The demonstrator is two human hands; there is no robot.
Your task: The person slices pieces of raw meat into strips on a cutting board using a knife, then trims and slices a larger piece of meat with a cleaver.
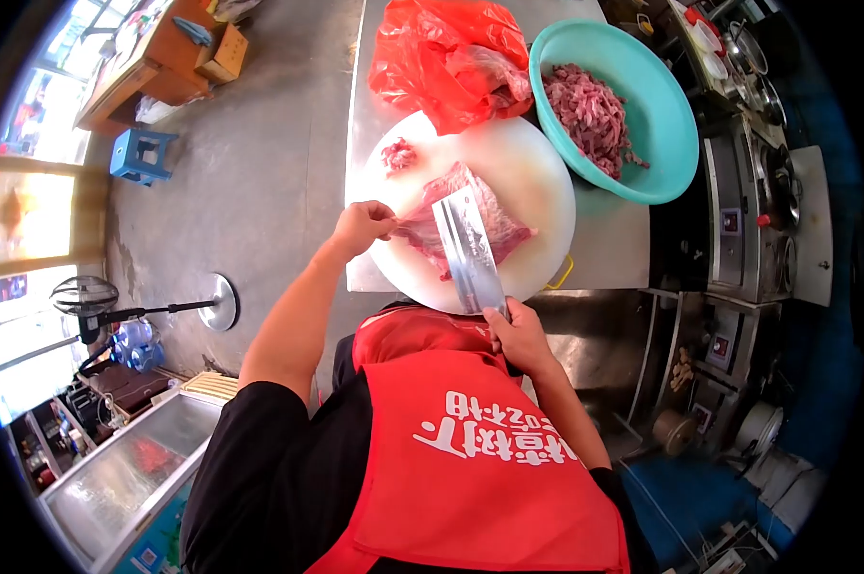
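A slab of raw meat [499, 209] lies on the round white cutting board [547, 191]. My left hand [363, 226] pinches the meat's left edge between thumb and fingers. In my right hand [516, 330] is the handle of a cleaver [468, 251], its broad blade lying over the middle of the meat. Whether the blade's edge touches the meat I cannot tell. A small heap of meat trimmings [398, 155] sits at the board's upper left. Beyond the board, a red plastic bag [422, 57] holds more meat. Cut meat strips [590, 115] fill part of a turquoise basin [666, 115].
The steel table [604, 239] ends close to my body. A yellow handle [561, 273] shows at the board's near right. Stove equipment [738, 220] stands at right. On the left floor are a blue stool [143, 155] and a standing fan [88, 298]; a chest freezer [135, 469] is lower left.
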